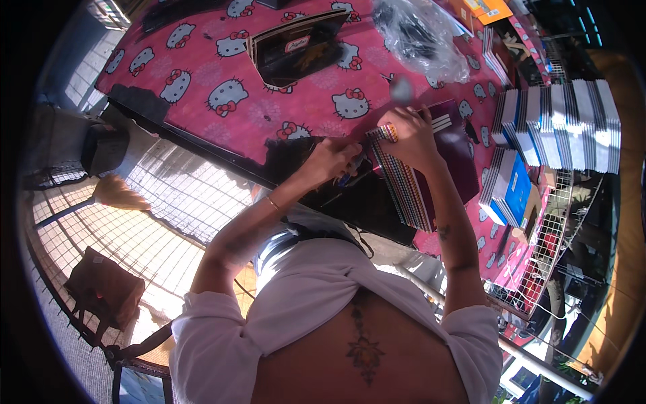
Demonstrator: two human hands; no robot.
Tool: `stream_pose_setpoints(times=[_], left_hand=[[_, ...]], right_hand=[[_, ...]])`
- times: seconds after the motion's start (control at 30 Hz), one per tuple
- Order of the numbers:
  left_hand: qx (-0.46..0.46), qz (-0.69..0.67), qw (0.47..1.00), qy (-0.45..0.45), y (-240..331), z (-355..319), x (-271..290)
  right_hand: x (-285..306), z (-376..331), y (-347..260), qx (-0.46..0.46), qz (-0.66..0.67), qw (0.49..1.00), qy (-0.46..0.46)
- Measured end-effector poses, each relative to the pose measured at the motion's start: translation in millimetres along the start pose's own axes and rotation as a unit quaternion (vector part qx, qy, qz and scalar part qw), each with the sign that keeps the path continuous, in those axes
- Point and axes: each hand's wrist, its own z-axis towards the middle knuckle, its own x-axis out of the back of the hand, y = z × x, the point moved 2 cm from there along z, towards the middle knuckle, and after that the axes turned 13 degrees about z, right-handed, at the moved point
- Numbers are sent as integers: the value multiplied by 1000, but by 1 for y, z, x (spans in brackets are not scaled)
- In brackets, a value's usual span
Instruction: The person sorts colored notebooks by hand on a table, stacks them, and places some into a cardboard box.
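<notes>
My right hand [409, 139] is closed over the upper end of a row of long, thin patterned strips [404, 192]. They lie side by side, with coloured dotted edges; I cannot tell exactly what they are. A dark purple sheet or cover [461, 158] lies beneath and beside them, and a few white strips [441, 123] show past my fingers. Just left of the row, my left hand [333, 161] has curled fingers near the strips' upper end. A small bit of blue shows at its fingertips, but what it holds is too hidden to name. Black material lies under that hand.
Pink cartoon-print cloth [262, 121] covers the table. A dark box-like piece [299, 50] and clear plastic wrapping [424, 40] lie at the back. Stacked white-edged books [562, 128] and a blue-covered stack [515, 192] stand right. A broom [118, 194] and brown bag [108, 286] are left.
</notes>
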Motion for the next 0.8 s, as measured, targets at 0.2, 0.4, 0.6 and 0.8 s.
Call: stream_pose_setpoints(times=[0.2,0.4,0.6,0.8], left_hand=[[162,-250,950,-95,-4,2,-8],[-164,334,907,196,10,-10,-14],[142,-170,972,-86,-11,-1,-14],[83,-83,993,-13,-6,-3,-13]], right_hand=[[-1,-2,1,5,-5,1000,11],[0,0,-1,14,-12,1000,13],[0,-1,1,3,-6,1000,2],[-2,-1,0,9,-6,1000,10]])
